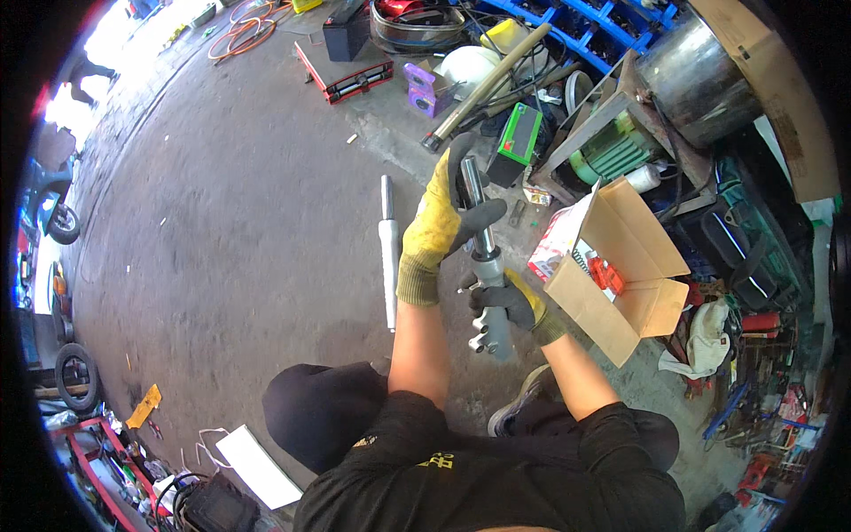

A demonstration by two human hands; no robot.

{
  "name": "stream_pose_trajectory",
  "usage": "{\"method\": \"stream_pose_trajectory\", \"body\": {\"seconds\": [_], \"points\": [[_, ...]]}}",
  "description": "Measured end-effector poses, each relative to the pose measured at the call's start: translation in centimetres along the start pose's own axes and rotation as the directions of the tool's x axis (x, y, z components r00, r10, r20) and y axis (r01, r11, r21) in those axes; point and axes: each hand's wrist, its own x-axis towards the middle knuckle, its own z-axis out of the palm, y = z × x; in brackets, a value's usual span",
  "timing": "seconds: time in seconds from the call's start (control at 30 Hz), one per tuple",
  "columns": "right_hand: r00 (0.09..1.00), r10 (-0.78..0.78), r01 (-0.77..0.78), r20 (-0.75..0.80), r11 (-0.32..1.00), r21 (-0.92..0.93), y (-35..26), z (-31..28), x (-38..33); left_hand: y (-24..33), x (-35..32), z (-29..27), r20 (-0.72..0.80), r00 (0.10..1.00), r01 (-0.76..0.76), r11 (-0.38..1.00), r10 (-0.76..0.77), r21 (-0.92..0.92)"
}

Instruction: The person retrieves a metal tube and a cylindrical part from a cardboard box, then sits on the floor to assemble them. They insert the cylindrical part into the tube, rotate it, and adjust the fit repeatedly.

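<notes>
A motorcycle fork leg [496,332], with a chrome tube above and a grey cast lower body, is held upright and slightly tilted in front of me. My right hand [523,303], in a yellow and black work glove, is closed round the grey lower body. Higher up, my left hand [439,213] in a matching glove wraps the chrome tube, its thumb across the front and its fingers partly hidden behind. On the floor to the left lies a second fork leg [389,257], its chrome end pointing away from me.
An open cardboard box [634,230] with red parts inside stands to the right. Beyond it are a green motor [616,151], a black and green battery [520,133] and a long tube [487,84]. A white board [259,465] and a red rack [106,461] lie at lower left.
</notes>
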Motion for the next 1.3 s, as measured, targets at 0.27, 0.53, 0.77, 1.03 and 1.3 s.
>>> {"method": "stream_pose_trajectory", "body": {"seconds": [0.27, 0.53, 0.77, 1.03, 1.3], "points": [[0.997, -0.022, 0.023, 0.077, 1.000, -0.007, 0.2, -0.6, -0.3, -1.4, 0.9, -0.1, -0.167, 0.984, -0.042, 0.994, 0.059, 0.102], [0.992, 0.023, -0.020, 0.126, 1.000, -0.021, -0.4, 0.0, -0.8, -1.2, 1.4, -0.6, -0.305, 0.952, -0.007, 0.997, -0.016, -0.076], [0.994, -0.019, 0.030, 0.105, 0.994, -0.101, -0.9, 0.1, -1.1, -1.0, 1.7, -2.1, -0.055, 0.996, 0.045, 0.908, -0.074, -0.416], [0.995, -0.088, 0.094, 0.047, 0.985, -0.147, -1.3, -0.1, -1.3, -0.6, 1.5, 1.1, -0.510, 0.859, 0.101, 0.961, 0.047, 0.259], [0.983, -0.024, 0.044, 0.181, 0.994, -0.105, -1.7, 0.2, -2.3, 0.6, 0.9, -2.5, -0.274, 0.892, 0.302, 0.926, -0.358, -0.228]]}}
